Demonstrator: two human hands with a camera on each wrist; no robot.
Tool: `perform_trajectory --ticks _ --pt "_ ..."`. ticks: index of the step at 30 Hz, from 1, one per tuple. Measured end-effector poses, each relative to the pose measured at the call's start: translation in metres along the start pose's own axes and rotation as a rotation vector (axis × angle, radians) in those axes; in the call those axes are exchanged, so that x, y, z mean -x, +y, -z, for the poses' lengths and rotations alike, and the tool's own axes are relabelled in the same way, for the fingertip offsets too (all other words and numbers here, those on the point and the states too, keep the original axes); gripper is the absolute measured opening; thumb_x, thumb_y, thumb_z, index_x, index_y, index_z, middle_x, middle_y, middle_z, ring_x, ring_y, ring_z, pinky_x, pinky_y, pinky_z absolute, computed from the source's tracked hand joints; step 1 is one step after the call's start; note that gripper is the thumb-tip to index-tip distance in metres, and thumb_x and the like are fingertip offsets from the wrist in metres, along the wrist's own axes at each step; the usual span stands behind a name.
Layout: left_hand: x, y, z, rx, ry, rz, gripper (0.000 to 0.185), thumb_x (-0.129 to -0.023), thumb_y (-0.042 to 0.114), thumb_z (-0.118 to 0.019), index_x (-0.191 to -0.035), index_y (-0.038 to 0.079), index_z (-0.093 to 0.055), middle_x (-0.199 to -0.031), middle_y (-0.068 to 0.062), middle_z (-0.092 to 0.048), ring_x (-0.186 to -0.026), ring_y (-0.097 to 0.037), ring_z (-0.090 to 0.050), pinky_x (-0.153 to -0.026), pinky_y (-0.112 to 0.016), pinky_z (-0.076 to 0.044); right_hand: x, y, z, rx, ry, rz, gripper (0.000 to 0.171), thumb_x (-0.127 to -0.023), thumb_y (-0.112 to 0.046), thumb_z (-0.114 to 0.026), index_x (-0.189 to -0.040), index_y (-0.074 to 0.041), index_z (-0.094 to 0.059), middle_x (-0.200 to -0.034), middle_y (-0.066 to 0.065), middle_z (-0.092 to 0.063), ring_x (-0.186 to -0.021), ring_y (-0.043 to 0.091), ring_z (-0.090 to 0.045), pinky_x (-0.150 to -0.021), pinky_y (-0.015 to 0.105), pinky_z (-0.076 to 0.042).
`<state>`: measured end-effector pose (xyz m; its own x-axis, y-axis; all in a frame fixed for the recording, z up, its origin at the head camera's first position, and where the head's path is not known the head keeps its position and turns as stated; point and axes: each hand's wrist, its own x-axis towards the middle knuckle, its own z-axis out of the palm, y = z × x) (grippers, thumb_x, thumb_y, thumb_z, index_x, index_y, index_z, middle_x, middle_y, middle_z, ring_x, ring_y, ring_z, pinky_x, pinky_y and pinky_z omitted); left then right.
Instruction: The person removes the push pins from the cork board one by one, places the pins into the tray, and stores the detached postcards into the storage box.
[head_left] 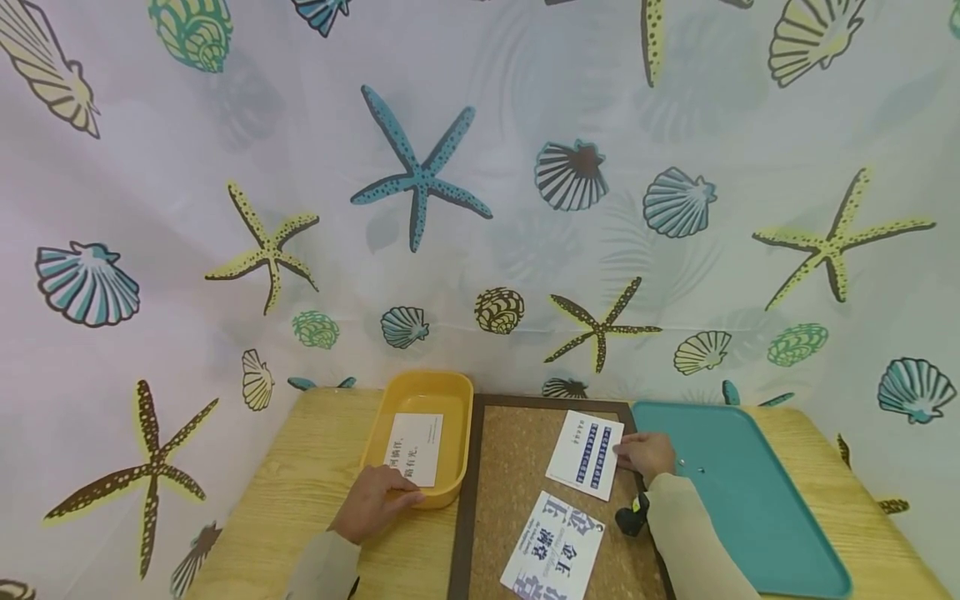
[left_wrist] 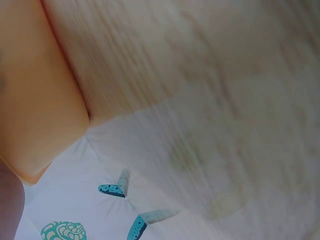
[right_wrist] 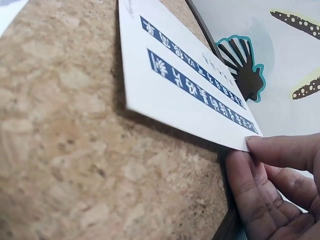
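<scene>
My right hand (head_left: 648, 455) pinches one corner of a white card (head_left: 587, 454) printed with blue text bands, thumb on top and fingers beneath. In the right wrist view the card (right_wrist: 185, 85) lies close over the cork board (right_wrist: 75, 150), its near edge casting a shadow. A second card (head_left: 553, 546), with large purple and blue characters, lies lower on the board, a small dark round spot near its right corner. My left hand (head_left: 378, 500) grips the near rim of a yellow tray (head_left: 461, 454). Inside the tray lies another white card (head_left: 416, 450) with black characters.
A teal tray (head_left: 757, 517) stands right of the board, with small shiny bits (head_left: 701, 470) near its left side. The board's dark frame (head_left: 467, 500) runs beside the yellow tray. Behind the wooden table (head_left: 300, 483) hangs a curtain (head_left: 465, 275) with starfish and shells.
</scene>
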<state>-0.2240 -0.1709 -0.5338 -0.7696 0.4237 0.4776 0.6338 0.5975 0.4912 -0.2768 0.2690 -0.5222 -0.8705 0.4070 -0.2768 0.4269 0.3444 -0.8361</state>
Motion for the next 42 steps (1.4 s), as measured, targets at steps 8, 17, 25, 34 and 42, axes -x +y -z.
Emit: perform_trajectory --ticks 8,17,25,34,42 --pt "-0.002 -0.0029 0.0 0.052 -0.005 -0.008 0.007 -0.075 0.02 -0.079 -0.077 0.013 -0.078 -0.072 0.008 -0.07 -0.068 -0.002 -0.06 -0.062 -0.023 -0.049 0.003 -0.0012 -0.0011 -0.012 0.018 -0.008 0.026 -0.087 0.0 -0.066 -0.109 0.011 -0.062 -0.102 0.026 -0.065 -0.07 0.02 -0.067 -0.046 0.018 -0.046" --pt "-0.001 -0.0021 0.001 0.023 0.009 -0.027 0.008 -0.076 0.024 -0.079 -0.076 0.016 -0.078 -0.072 0.01 -0.07 -0.068 -0.003 -0.059 -0.066 -0.027 -0.047 0.0028 -0.0018 -0.0015 -0.023 0.023 -0.018 0.025 -0.086 0.0 -0.066 -0.109 0.01 -0.063 -0.105 0.027 -0.064 -0.073 0.021 -0.067 -0.046 0.018 -0.047" --pt "-0.0017 -0.0046 0.0003 0.067 -0.005 -0.006 0.008 -0.076 0.023 -0.078 -0.076 0.015 -0.078 -0.072 0.01 -0.07 -0.068 0.0 -0.059 -0.063 -0.023 -0.047 0.0036 -0.0025 -0.0005 -0.032 0.014 -0.014 0.026 -0.087 0.0 -0.066 -0.11 0.011 -0.062 -0.107 0.028 -0.064 -0.073 0.021 -0.068 -0.048 0.02 -0.05" --pt "-0.0006 -0.0026 0.0007 0.052 -0.01 0.03 0.01 -0.076 0.027 -0.078 -0.076 0.017 -0.079 -0.072 0.012 -0.07 -0.068 -0.001 -0.058 -0.064 -0.024 -0.046 0.0033 0.0 -0.0015 -0.046 0.018 -0.008 0.026 -0.086 0.002 -0.066 -0.11 0.012 -0.062 -0.105 0.028 -0.064 -0.068 0.019 -0.067 -0.05 0.021 -0.052" --pt "-0.0025 -0.0009 0.0026 0.051 -0.032 0.046 0.013 -0.077 0.029 -0.077 -0.078 0.017 -0.079 -0.074 0.01 -0.071 -0.069 -0.005 -0.059 -0.064 -0.025 -0.044 0.0043 0.0009 -0.0015 -0.038 0.02 0.002 0.025 -0.087 0.001 -0.065 -0.109 0.011 -0.061 -0.103 0.027 -0.064 -0.07 0.019 -0.067 -0.053 0.022 -0.053"
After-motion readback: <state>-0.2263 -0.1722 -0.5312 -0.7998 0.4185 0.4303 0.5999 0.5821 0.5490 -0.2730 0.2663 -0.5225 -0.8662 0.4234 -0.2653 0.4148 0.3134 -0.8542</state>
